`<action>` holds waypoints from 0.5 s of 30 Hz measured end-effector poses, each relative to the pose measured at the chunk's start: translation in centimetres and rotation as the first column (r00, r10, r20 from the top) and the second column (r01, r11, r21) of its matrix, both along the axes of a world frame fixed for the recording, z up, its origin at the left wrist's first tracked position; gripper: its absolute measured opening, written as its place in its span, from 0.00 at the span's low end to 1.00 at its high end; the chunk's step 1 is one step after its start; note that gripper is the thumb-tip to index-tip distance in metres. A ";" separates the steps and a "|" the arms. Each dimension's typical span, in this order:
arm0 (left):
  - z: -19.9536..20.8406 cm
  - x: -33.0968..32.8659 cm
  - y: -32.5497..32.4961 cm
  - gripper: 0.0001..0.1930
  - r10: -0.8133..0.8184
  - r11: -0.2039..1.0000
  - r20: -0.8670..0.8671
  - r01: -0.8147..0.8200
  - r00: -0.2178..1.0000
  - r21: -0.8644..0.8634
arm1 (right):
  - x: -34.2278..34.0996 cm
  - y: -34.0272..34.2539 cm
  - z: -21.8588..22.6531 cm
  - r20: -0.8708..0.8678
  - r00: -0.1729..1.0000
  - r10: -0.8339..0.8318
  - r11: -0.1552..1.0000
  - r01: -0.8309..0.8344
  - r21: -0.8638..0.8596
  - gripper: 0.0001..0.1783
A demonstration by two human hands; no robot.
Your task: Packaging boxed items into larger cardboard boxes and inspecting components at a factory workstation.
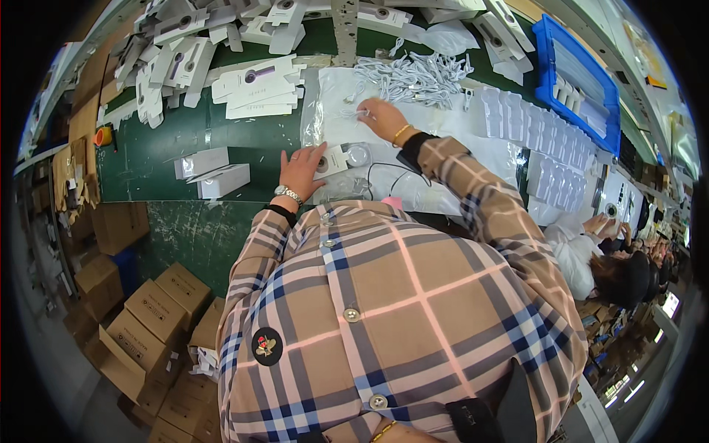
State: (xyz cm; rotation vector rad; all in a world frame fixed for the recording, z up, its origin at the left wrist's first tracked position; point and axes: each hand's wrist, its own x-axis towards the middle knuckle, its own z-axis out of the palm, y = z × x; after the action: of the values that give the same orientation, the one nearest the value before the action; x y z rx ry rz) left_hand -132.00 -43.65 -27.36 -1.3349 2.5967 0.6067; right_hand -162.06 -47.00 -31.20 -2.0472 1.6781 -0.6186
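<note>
My left hand (299, 171) rests at the table's near edge with its fingers spread. Between its index finger and thumb lies the end of a small white box (330, 161) with a dark round picture. Farther right, my right hand (384, 120) is closed, its fingertips pinching a thin white cable (350, 114) over the white plastic sheet (336, 88). A heap of white cables (417, 80) lies just beyond that hand. A clear round plastic piece (358, 155) sits beside the box, near clear bags (410, 186) at the table edge.
Flat white cartons (258, 85) are stacked at left, with many more piled behind. Two folded white boxes (214, 173) stand on the green tabletop (140, 173). Rows of clear trays (535, 125) and a blue crate (543, 66) lie right. A co-worker (576, 247) sits beyond.
</note>
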 end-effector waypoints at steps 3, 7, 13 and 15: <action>0.6 -1.4 -0.1 0.49 -0.206 0.972 -0.049 0.198 0.977 -0.128 | 0.6 3.6 2.2 0.594 0.796 -0.112 0.899 -0.173 0.401 0.09; -1.9 -2.7 -0.5 0.47 -0.310 0.941 -0.039 0.301 0.950 -0.152 | 1.1 8.1 1.9 0.344 0.932 -0.114 0.889 -0.059 0.455 0.09; -2.7 -3.0 -1.2 0.44 -0.325 0.939 -0.072 0.313 0.943 -0.144 | 0.0 9.0 2.9 -0.153 0.985 -0.083 0.971 0.115 0.212 0.10; -2.5 -3.2 -1.4 0.43 -0.319 0.945 -0.073 0.311 0.945 -0.101 | 0.0 8.7 3.2 -0.165 0.984 -0.072 0.977 0.103 0.187 0.10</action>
State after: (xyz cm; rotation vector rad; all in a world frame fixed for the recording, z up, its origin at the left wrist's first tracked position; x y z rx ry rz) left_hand -135.19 -45.02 -29.81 -0.8985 2.8542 0.5115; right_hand -162.07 -38.32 -27.98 -1.9340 1.8474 -0.3109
